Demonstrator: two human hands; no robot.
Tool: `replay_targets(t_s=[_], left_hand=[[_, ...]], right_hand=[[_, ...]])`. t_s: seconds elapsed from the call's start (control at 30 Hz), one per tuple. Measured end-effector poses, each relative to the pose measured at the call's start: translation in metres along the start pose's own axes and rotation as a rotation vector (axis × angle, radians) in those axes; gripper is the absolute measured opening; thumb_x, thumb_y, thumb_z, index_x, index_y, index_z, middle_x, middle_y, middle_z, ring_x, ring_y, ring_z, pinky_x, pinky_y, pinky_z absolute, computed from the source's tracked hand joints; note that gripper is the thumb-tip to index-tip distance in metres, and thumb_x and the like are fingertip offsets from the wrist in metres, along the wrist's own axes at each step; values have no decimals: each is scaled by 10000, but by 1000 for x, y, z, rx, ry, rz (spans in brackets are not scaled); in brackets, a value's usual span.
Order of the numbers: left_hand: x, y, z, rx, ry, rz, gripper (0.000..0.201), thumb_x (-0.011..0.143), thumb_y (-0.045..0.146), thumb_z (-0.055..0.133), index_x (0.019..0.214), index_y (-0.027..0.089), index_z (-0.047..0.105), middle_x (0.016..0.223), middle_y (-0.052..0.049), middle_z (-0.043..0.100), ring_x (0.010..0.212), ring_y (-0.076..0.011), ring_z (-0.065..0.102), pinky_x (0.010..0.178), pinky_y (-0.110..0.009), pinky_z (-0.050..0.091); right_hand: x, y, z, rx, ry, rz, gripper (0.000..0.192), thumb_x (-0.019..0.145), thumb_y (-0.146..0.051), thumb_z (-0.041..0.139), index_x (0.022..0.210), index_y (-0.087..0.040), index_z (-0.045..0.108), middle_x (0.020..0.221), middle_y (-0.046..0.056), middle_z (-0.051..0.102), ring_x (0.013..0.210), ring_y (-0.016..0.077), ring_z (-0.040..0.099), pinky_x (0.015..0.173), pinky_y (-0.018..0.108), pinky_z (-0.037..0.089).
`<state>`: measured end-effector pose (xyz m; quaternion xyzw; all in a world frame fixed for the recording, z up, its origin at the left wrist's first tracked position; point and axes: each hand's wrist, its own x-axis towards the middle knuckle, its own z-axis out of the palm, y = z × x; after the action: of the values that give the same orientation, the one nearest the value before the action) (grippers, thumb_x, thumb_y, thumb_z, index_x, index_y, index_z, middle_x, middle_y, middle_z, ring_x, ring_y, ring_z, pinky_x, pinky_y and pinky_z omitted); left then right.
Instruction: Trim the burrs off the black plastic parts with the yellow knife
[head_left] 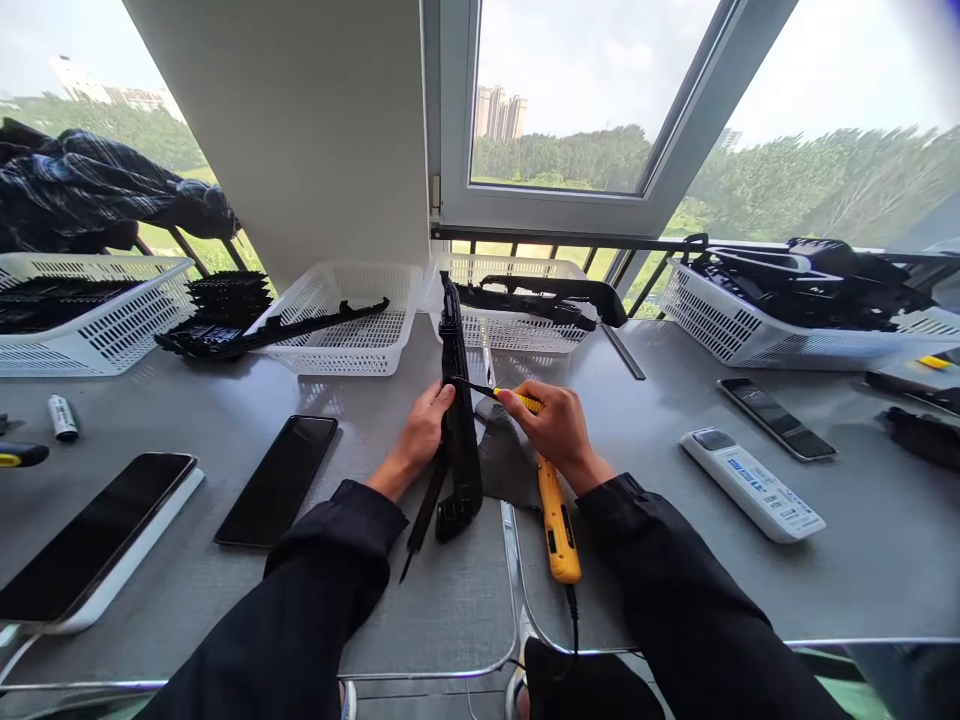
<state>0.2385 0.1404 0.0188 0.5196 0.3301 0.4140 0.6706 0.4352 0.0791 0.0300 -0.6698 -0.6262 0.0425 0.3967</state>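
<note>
I see the long black plastic trim part [459, 420] propped on edge mid-surface [375, 620]; it looks light, stiff, and best gripped along its middle. My left hand [421, 432] wraps its side. My right hand [555, 425] pinches a yellow-handled screwdriver [517, 400], tip touching the part.
</note>
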Motion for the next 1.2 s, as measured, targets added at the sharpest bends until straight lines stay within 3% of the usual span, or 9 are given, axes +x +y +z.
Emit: replay_targets(t_s=[0.53,0.73,0.9,1.2], left_hand=[[3,-5,3,24,-25,30,401,913,584,687,855,199,591,670,15,591,555,-129,548,498,-236,443],[3,0,3,105,11,113,372,904,532,716,800,185,630,702,16,572,607,-120,518,528,-218,441],[3,-1,3,25,-15,24,381,897,557,720,860,188,628,680,11,610,562,-127,558,505,-228,459],[3,-3,3,54,-53,9,457,894,647,671,911,203,566,642,20,626,506,-152,630,463,-246,498]], right_hand=[[-2,7,1,-14,-2,-18,608,985,-693,495,704,-190,687,598,10,599,561,117,430,613,274,298],[-2,4,0,-13,11,-11,614,981,-700,494,677,-198,671,583,4,587,550,118,424,596,274,295],[-2,4,1,-10,2,-9,609,982,-696,489,693,-196,685,581,10,602,544,117,435,600,265,305],[-1,5,1,2,5,-7,601,976,-695,504,691,-198,686,566,0,582,547,117,434,608,266,300]])
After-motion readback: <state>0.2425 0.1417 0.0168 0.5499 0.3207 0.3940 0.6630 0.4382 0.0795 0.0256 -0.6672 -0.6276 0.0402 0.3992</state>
